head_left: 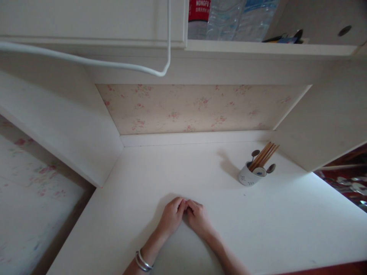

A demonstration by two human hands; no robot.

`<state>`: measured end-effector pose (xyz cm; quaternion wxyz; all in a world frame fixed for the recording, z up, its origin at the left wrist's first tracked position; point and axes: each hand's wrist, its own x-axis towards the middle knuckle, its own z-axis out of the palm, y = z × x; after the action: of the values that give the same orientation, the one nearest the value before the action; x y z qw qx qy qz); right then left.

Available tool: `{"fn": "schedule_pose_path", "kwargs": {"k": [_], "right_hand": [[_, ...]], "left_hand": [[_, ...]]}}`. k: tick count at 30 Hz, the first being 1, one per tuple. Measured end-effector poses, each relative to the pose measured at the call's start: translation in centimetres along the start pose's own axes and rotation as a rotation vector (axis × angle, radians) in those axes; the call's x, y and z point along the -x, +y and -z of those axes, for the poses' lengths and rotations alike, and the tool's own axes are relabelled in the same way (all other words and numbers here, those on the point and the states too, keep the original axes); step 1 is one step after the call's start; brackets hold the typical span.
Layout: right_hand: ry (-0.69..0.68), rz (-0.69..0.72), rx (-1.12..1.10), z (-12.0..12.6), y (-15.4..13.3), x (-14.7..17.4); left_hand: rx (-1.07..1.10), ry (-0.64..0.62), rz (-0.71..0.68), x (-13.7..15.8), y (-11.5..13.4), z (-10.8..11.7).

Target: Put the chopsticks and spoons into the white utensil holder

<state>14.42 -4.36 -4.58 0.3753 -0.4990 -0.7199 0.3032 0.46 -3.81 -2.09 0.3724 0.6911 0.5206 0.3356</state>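
Observation:
My left hand (173, 214) and my right hand (197, 216) rest together on the white desktop (137, 172). Both are closed, with fingers curled under and the knuckles and thumbs meeting in the middle. Nothing shows in either one, though the undersides of the fingers are hidden. A silver bangle (142, 261) circles my left wrist. To the right and further back stands a white utensil holder (246, 178), apart from my hands. Wooden chopsticks (264, 156), metal spoons (270, 168) and a white spoon with a blue mark (259, 172) lean in it.
Overhead, a shelf (258, 47) carries plastic bottles (225, 19) and small dark items. A white bent rod or cable (129, 65) crosses the upper left. Side panels (71, 110) flank the desktop, with floral wallpaper (183, 109) behind. Shiny objects (348, 185) lie beyond the right edge.

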Motion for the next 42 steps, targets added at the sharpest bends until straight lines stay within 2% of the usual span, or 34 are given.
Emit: {"fn": "schedule_pose_path", "kwargs": {"k": [42], "right_hand": [[0.002,-0.004,0.002,-0.1,0.04,-0.07]], "left_hand": [[0.016,0.001,0.014,0.0,0.23,-0.09]]}}
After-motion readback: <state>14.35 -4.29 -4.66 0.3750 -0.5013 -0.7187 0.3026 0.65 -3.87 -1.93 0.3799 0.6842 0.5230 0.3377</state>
